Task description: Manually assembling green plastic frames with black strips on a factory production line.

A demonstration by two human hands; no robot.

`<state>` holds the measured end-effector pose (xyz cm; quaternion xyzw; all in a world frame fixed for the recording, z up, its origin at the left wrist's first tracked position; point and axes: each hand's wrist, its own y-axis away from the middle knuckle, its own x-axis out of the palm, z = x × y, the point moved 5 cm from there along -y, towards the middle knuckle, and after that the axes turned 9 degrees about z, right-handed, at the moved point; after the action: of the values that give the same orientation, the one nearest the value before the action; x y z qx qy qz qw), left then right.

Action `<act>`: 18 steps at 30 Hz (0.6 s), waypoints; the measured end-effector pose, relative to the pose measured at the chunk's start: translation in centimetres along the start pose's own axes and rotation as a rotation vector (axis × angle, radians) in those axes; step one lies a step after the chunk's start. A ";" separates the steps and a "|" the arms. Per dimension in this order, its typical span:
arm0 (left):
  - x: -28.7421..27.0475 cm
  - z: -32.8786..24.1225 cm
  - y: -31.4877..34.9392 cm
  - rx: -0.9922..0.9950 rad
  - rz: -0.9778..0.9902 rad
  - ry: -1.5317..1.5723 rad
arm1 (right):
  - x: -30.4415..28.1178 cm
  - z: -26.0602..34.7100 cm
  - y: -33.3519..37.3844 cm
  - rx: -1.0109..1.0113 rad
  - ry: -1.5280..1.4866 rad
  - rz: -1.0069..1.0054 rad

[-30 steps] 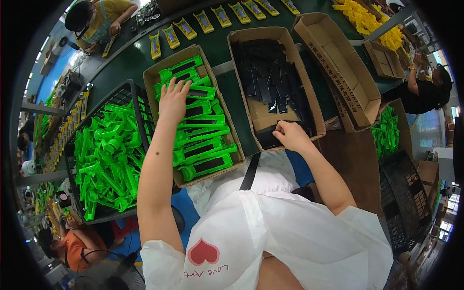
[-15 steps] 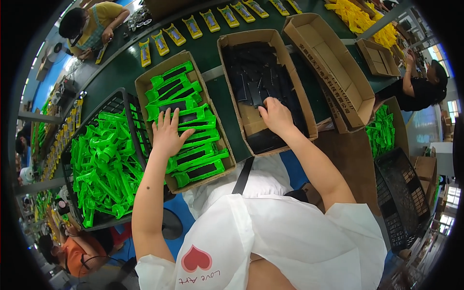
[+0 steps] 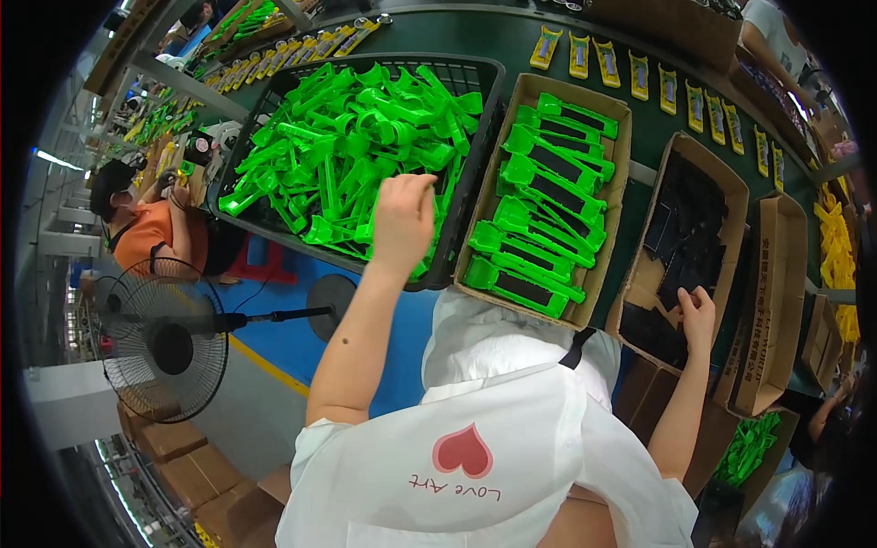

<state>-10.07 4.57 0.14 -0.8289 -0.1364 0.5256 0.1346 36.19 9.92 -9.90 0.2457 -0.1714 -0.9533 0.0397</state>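
Note:
My left hand [image 3: 405,222] is over the near right part of a black plastic basket [image 3: 493,87] heaped with green plastic parts [image 3: 338,155]. Its fingers are bent and pressed together, and their tips are partly hidden. Over the near part of a cardboard box [image 3: 738,187] of thin black pieces [image 3: 687,219], my right hand [image 3: 698,320] has thumb and fingers closed at the edge of a black strip [image 3: 671,290]. Between the hands stands another cardboard box [image 3: 617,137], holding a row of green parts with black strips [image 3: 548,233] lying in them.
Yellow parts [image 3: 639,78] stand in a line along the green table [image 3: 457,36]. An open cardboard box [image 3: 772,301] is at the right. On the left are a floor fan [image 3: 169,342] and a person in orange [image 3: 151,237]; another person's arm [image 3: 776,64] shows at the far right.
My view has turned left. My left hand has moved from the box of lined-up green parts to the basket, its spread fingers now bent together. My right hand stays at the black pieces.

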 end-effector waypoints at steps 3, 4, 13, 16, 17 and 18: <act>-0.1 4.8 0.4 -0.197 0.234 -0.002 | 0.1 2.7 2.0 -0.029 -0.135 -0.045; 0.0 5.8 -0.3 -0.187 0.210 0.013 | 0.1 2.4 2.1 -0.024 -0.168 -0.042; 1.3 10.6 -7.2 0.087 0.213 -0.477 | 1.9 2.3 3.5 -0.070 -0.224 -0.048; 2.3 9.7 -6.3 0.168 0.304 -0.557 | 1.6 1.9 4.3 -0.030 -0.217 -0.056; 2.1 9.3 -6.0 0.175 0.309 -0.556 | 1.7 1.9 4.4 -0.025 -0.220 -0.060; 1.7 8.2 -5.6 0.234 0.322 -0.549 | 1.6 1.7 4.7 -0.008 -0.215 -0.060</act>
<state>-17.30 11.01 -2.59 -0.6465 0.0264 0.7556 0.1023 33.93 5.76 -7.65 0.1466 -0.1635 -0.9756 -0.0064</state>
